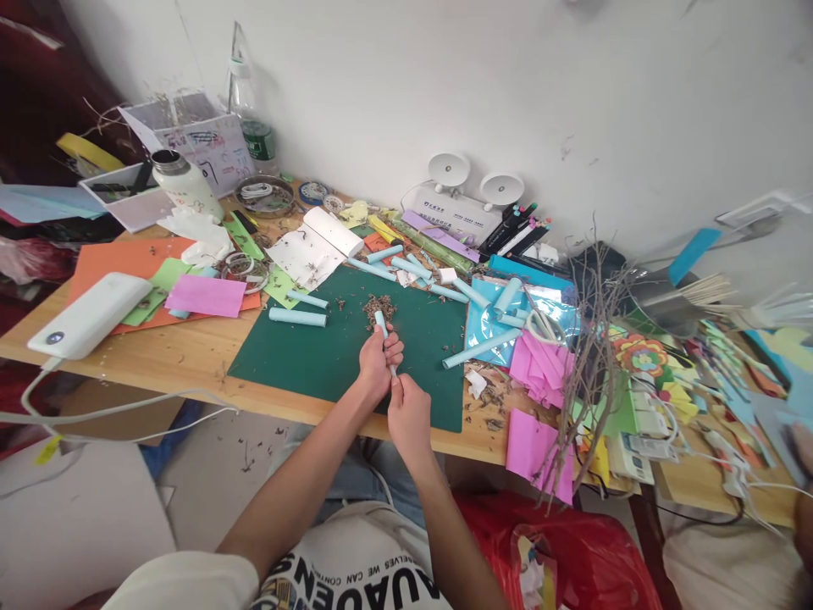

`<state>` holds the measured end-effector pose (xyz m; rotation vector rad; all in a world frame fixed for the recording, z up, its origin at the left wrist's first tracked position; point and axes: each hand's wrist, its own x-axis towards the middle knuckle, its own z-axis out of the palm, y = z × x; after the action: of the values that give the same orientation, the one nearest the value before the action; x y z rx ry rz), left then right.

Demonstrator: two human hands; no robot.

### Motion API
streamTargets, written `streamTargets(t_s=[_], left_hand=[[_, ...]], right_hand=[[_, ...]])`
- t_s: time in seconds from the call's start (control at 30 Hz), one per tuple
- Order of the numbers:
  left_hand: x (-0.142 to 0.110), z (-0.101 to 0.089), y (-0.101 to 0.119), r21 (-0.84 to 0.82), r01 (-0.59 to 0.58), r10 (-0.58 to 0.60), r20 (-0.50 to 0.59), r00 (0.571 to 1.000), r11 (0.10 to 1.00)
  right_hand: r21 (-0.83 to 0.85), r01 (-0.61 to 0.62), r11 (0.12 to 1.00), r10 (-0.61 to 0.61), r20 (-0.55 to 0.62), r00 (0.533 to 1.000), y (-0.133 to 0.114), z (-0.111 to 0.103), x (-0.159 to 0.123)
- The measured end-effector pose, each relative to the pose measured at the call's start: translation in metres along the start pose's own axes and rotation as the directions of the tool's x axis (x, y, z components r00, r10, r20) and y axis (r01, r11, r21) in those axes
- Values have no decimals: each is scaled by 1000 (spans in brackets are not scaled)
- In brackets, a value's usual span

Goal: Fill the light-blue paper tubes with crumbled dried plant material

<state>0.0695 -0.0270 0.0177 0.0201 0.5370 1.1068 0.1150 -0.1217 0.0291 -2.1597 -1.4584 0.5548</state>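
Observation:
My left hand (377,362) is wrapped around a light blue rolled paper tube (381,323) that sticks up out of the fist, above the dark green cutting mat (305,352). My right hand (407,412) is closed just below it, pinching the tube's lower end, where a thin pale tip shows between the two hands. A small heap of brown shavings (378,308) lies on the mat right behind the tube. Several more light blue tubes (297,317) lie around the mat.
Pink paper sheets (539,364), a bundle of dry twigs (588,373) and scissors (539,326) lie to the right. A white power bank (89,313) with cable, orange paper (120,258) and a bottle (187,182) sit at left. A red bag (572,551) is under the table.

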Motion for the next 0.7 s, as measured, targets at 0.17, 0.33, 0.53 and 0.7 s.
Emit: streamTargets(t_s=[0.17, 0.33, 0.53, 0.7], left_hand=[[-1, 0, 3, -9, 66, -66, 12, 998, 998], [-1, -2, 2, 24, 53, -54, 13, 998, 998], [0, -4, -2, 88, 24, -25, 8, 1000, 996], [0, -4, -2, 116, 28, -29, 2, 1000, 993]], right_hand=[[-119, -26, 993, 24, -16, 1000, -5, 8, -3], [-139, -73, 988, 70, -24, 997, -3, 11, -3], [-158, -74, 985, 72, -20, 997, -3, 12, -2], [-200, -108, 974, 104, -27, 994, -7, 14, -3]])
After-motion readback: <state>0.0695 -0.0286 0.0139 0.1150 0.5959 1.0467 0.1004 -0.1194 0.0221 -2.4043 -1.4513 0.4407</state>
